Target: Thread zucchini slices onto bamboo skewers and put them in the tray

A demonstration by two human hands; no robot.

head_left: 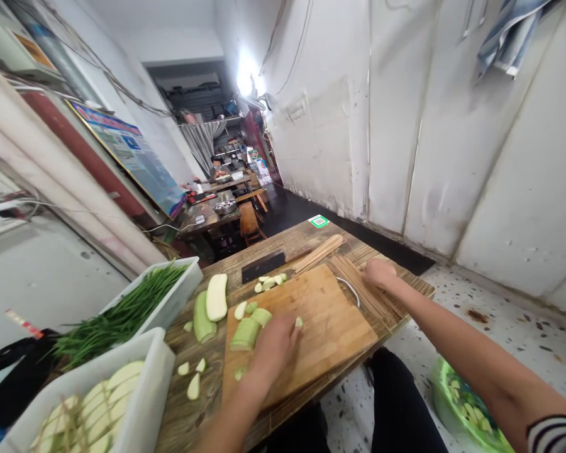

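On a wooden cutting board (321,302) my left hand (276,343) is curled, with a small zucchini piece (299,323) showing at its fingertips. Beside it sits a block of sliced zucchini (245,333), partly behind that hand. My right hand (378,274) rests at the bundle of bamboo skewers (363,289) with fingers closed on them; how many it grips is hidden. A halved zucchini, one pale cut side (216,297) and one green piece (202,319), lies left of the board. A dark cleaver (263,267) lies behind it.
Zucchini ends (194,386) are scattered on the wooden table (179,421). At left stand a white bin of skewered slices (158,365) and a white bin of green chives (136,296). A green basket (441,396) with cut pieces is on the floor at right. A person (219,168) sits farther back.
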